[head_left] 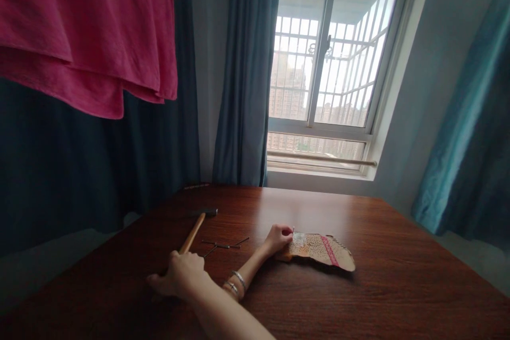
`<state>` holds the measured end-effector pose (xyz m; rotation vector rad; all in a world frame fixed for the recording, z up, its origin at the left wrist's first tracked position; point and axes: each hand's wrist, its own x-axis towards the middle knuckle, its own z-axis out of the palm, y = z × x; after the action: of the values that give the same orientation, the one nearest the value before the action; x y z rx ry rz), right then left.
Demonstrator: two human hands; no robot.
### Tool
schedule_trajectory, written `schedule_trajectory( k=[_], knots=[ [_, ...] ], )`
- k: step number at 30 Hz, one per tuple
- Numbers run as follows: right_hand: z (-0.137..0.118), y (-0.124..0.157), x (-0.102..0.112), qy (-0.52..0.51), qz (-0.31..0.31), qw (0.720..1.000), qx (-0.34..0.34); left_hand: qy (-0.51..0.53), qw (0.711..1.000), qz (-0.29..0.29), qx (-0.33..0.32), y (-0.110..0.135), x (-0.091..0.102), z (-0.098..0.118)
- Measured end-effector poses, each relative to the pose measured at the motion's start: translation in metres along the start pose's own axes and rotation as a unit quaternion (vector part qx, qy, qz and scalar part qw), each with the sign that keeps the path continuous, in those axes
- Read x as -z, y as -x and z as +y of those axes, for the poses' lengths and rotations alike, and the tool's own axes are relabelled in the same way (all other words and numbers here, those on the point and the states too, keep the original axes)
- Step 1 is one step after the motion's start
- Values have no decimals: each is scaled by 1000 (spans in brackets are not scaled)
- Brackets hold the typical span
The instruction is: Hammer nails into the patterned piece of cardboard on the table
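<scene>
My forearms cross, the right over the left. My right hand (181, 274) is closed around the wooden handle of a hammer (193, 233), whose dark head lies farther off on the table. My left hand (278, 238), with silver bracelets at the wrist, pinches at the left end of a flat tan piece (335, 256). That piece is covered in small dots and has a red band and a whitish patch. A tiny thin upright thing shows at the fingertips, too small to name. Several long dark nails (228, 246) lie between my hands.
The brown wooden table (390, 276) reaches to the window wall. A pink cloth (91, 32) hangs at upper left before dark blue curtains (245, 74). A barred window (319, 90) stands behind the table, and another blue curtain (462, 133) hangs at right.
</scene>
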<state>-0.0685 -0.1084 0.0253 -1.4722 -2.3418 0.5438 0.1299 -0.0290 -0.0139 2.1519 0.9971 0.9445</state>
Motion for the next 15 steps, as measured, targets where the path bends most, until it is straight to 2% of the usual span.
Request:
schedule_trajectory(
  k=[8,12,15],
  knots=[
    [-4,2,1,-92,2,993,-77,-12,1000,9,1,0,0,0],
    [10,3,11,-193,23,973,-126,-15,1000,7,1,0,1,3],
    [25,8,25,-288,57,947,-130,-15,1000,-1,11,1,1,6]
  ],
)
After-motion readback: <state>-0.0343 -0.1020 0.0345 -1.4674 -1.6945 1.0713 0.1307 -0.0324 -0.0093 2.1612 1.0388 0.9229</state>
